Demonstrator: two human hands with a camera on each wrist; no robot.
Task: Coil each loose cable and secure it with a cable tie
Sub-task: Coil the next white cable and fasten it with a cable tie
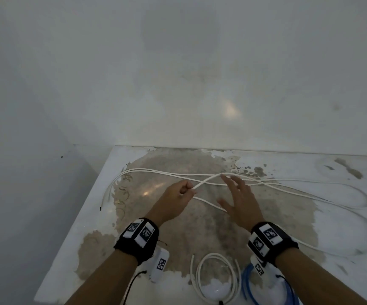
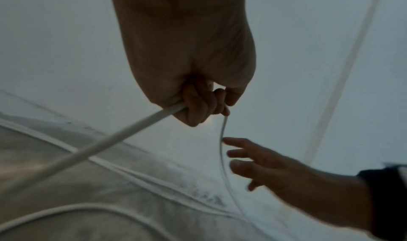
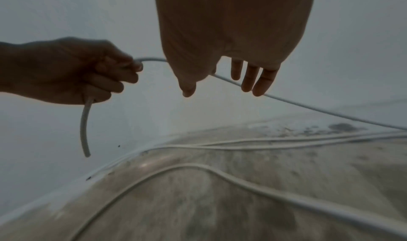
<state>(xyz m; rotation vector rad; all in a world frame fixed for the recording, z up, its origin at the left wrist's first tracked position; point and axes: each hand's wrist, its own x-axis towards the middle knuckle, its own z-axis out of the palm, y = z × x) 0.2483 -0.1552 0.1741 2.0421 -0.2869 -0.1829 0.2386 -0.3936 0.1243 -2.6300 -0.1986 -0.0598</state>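
A long loose white cable (image 1: 206,183) sprawls in wide loops over the worn white table (image 1: 94,216). My left hand (image 1: 185,191) grips it near one end and lifts it off the surface. In the right wrist view the short free end (image 3: 84,131) hangs below the left hand (image 3: 88,74). My right hand (image 1: 229,190) hovers open just right of the left hand with its fingers spread. The raised strand (image 3: 297,103) runs past the right fingertips (image 3: 249,82). The left wrist view shows the fist (image 2: 198,105) closed round the cable (image 2: 110,140).
At the table's near edge lie a coiled white cable (image 1: 216,254) and, right of it, a coiled blue cable (image 1: 247,280). White walls close the table in at the back and right. The table's left edge drops off beside the cable's far loop.
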